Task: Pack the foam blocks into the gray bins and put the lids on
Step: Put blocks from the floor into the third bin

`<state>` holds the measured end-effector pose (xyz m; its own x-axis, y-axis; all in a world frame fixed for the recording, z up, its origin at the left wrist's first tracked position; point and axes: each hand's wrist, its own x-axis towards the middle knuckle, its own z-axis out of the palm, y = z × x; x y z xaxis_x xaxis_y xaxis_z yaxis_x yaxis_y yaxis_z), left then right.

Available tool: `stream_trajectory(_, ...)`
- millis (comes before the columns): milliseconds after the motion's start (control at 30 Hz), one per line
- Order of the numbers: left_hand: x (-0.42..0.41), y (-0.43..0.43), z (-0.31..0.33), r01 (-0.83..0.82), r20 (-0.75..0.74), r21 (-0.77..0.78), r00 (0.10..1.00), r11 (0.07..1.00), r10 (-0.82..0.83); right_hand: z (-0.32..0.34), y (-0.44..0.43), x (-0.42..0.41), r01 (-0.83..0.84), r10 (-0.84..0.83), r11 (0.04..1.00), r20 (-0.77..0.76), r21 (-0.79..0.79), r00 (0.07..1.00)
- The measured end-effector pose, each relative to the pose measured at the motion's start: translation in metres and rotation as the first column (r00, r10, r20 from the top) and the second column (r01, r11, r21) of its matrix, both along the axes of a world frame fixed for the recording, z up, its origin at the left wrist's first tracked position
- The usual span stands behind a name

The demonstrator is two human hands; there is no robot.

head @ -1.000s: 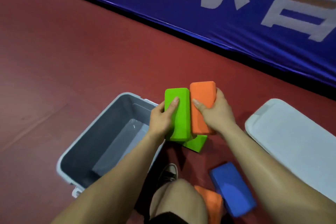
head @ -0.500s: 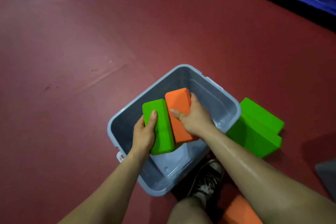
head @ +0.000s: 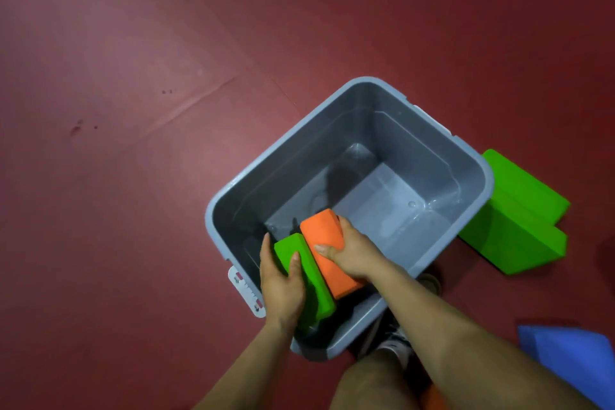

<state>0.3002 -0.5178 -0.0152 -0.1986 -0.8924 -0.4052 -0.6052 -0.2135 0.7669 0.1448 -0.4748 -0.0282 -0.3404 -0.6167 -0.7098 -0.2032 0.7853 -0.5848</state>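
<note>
Lowering both blocks together, we should seat them flat against the gray bin's [head: 349, 86] near wall, side by side. Our left hand [head: 281, 286] clasps the green block [head: 316, 289] from its outer side; our right hand [head: 349, 253] wraps the orange block [head: 324, 233]. More green blocks [head: 519, 220] wait on the floor beyond the bin's right rim.

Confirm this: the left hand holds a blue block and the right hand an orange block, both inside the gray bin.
Not quite. The head view shows the left hand holding a green block, not a blue one. The right hand does hold the orange block, and both are inside the gray bin.
</note>
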Motion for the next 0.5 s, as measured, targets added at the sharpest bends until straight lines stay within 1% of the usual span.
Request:
stream_trajectory(33, 0.002, -0.003, -0.006, 0.018, 0.032, -0.028, 0.999, 0.999, -0.017, -0.005, -0.004, 0.003, -0.018, 0.018, 1.0, -0.003, 0.004, 1.0)
stream_trajectory(100, 0.005, -0.006, -0.017, 0.052, 0.125, -0.027, 0.991, 0.998, -0.048, -0.014, -0.011, 0.007, -0.055, 0.055, 0.998, -0.012, 0.015, 0.998)
stream_trajectory(233, 0.004, -0.002, -0.032, 0.122, 0.298, 0.089, 0.944, 0.989, -0.143, -0.034, -0.012, 0.022, -0.096, 0.097, 0.994, -0.015, 0.044, 0.995)
stream_trajectory(300, 0.004, -0.001, -0.041, 0.183, 0.383, 0.161, 0.894, 0.97, -0.233, -0.043, -0.011, 0.03, -0.104, 0.105, 0.993, -0.011, 0.048, 0.994)
stream_trajectory(333, 0.005, -0.002, -0.046, 0.224, 0.44, 0.182, 0.852, 0.957, -0.283, -0.044, -0.011, 0.032, -0.11, 0.111, 0.993, -0.01, 0.048, 0.994)
stream_trajectory(433, 0.006, -0.003, -0.053, 0.329, 0.55, 0.152, 0.756, 0.932, -0.356, -0.047, -0.013, 0.027, -0.131, 0.131, 0.991, -0.001, 0.042, 0.991)
stream_trajectory(500, -0.004, -0.005, -0.045, 0.368, 0.582, 0.134, 0.723, 0.92, -0.374, -0.044, -0.009, 0.022, -0.142, 0.142, 0.989, -0.004, 0.042, 0.99)
